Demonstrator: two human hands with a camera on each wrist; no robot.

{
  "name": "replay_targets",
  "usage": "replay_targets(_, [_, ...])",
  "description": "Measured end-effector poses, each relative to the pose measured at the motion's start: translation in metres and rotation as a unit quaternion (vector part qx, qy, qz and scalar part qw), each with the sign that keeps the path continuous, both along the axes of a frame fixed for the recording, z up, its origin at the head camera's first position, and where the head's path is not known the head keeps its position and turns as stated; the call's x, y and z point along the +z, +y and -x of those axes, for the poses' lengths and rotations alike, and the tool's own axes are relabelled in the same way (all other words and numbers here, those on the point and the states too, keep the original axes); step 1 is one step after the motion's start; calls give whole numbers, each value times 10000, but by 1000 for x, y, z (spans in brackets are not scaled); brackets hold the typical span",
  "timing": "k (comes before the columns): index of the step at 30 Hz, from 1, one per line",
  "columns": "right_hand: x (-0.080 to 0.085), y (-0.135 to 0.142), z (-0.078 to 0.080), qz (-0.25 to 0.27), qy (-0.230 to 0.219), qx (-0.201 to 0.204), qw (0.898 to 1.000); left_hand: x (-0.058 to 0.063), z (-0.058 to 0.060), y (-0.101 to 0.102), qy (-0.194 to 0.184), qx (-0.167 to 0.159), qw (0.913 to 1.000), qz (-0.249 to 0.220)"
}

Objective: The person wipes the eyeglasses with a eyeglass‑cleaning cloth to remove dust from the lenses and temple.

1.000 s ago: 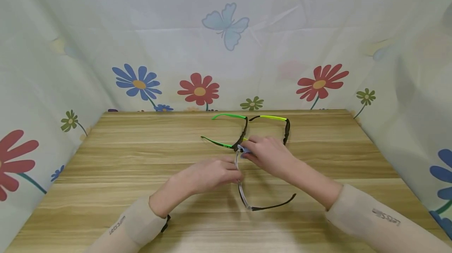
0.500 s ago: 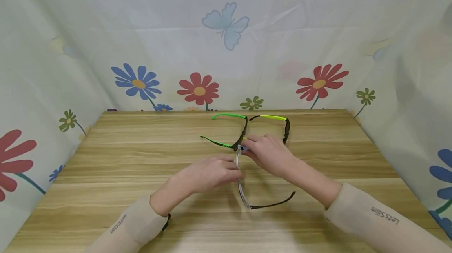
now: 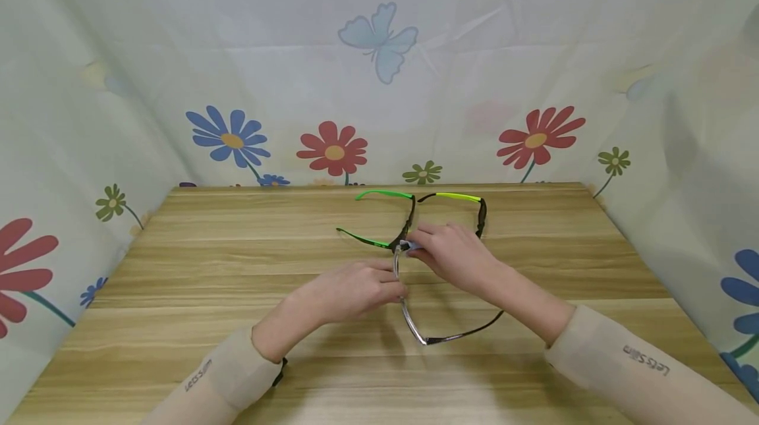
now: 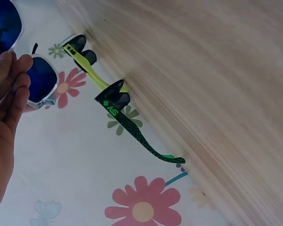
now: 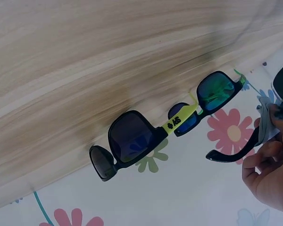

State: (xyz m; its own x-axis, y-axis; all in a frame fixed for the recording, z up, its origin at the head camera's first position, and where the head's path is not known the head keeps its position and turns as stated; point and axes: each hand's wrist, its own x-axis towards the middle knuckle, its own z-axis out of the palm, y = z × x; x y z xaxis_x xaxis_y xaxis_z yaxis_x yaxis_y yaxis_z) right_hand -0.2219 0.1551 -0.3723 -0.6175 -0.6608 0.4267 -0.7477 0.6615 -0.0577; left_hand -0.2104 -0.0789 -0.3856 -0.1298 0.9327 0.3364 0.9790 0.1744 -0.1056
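Clear-framed sunglasses with black temples are held up over the table between both hands. My left hand pinches them near the bridge; blue mirrored lenses show on either side of its fingers in the left wrist view. With a small pale blue-grey cloth, my right hand grips the far temple near its hinge. The black end of that temple sticks out past the cloth in the right wrist view. The right forearm hides the tip of the other temple in the head view.
Beyond the hands, black sunglasses with green temples lie unfolded on the wooden table. To their right lie black sunglasses with yellow temples, partly behind the right hand. A flower-printed curtain encloses the back and sides.
The held sunglasses have tilted slightly: their near corner has shifted up and to the right, and the near temple now runs behind the right forearm. Both hands have stayed nearly in place.
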Motion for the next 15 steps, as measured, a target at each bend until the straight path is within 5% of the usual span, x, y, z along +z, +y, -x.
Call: replay_targets(15, [1,10,0,-74,-286,-300,9991,2,0,-4,-216,78,9997,115])
